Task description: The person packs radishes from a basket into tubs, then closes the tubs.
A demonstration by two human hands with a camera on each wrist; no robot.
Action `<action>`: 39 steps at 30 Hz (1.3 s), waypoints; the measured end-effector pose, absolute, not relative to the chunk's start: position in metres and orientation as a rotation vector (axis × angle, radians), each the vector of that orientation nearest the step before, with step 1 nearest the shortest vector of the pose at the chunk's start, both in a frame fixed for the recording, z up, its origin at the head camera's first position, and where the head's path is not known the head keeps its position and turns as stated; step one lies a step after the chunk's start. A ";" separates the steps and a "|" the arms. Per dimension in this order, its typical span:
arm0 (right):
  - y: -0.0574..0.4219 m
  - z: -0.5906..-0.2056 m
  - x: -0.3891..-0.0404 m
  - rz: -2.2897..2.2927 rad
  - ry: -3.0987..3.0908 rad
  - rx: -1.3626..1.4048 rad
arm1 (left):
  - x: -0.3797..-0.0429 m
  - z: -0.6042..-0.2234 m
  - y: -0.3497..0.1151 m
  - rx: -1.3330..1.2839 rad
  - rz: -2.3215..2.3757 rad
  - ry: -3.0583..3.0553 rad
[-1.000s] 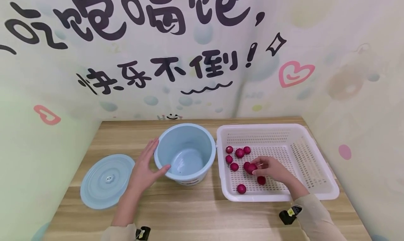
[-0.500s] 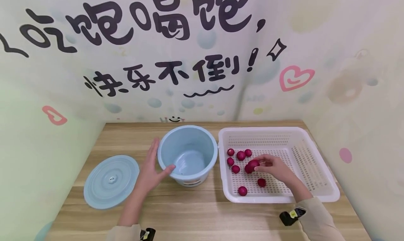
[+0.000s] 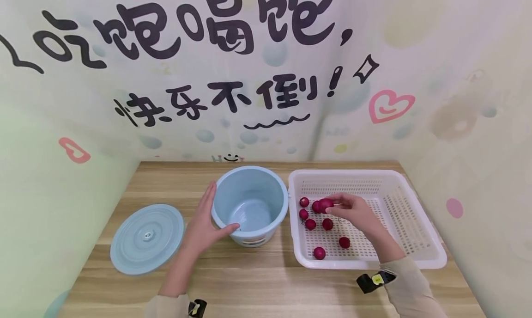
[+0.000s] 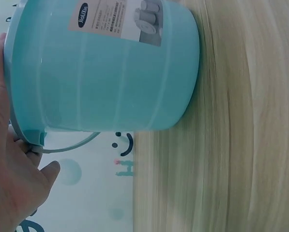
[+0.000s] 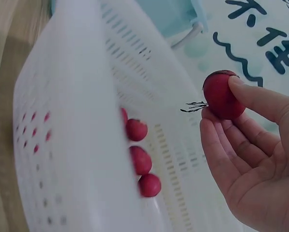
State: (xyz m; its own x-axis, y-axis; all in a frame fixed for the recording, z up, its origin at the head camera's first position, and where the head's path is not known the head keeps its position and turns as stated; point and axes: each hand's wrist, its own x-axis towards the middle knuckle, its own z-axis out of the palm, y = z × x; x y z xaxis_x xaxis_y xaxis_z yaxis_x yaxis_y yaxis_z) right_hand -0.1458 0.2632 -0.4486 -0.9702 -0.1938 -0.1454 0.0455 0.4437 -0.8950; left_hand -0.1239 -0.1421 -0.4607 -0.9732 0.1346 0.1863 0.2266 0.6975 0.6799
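My right hand (image 3: 353,211) pinches a red radish (image 5: 224,96) between thumb and fingers, above the white basket (image 3: 399,263). Thin dark roots stick out from that radish in the right wrist view. Several more radishes, among them one (image 3: 319,253) near the front wall, lie on the basket's left part. My left hand (image 3: 203,228) rests against the left rim of a light blue bucket (image 3: 251,204), with the fingers outstretched along the outside and the thumb over the front rim. Only a small dark speck shows on the bucket's floor.
A round light blue lid (image 3: 147,237) lies flat on the wooden table (image 3: 266,290) to the left. The bucket's handle (image 4: 71,147) hangs down at its side. Walls with lettering enclose the table at the back and sides.
My right hand has moved up and left with the radish, away from another radish it overlapped. The left hand stays at the bucket's rim. The head view has shifted slightly.
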 end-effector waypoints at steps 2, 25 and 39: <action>0.257 -0.445 -0.148 -1.556 2.469 -0.134 | -0.124 -0.459 -0.143 -0.297 -1.127 -2.794; 0.206 -0.427 -0.161 -1.574 2.469 -0.161 | -0.126 -0.467 -0.143 -0.297 -1.194 -2.733; 0.187 -0.418 -0.165 -1.568 2.462 -0.197 | -0.125 -0.467 -0.147 -0.305 -1.196 -2.714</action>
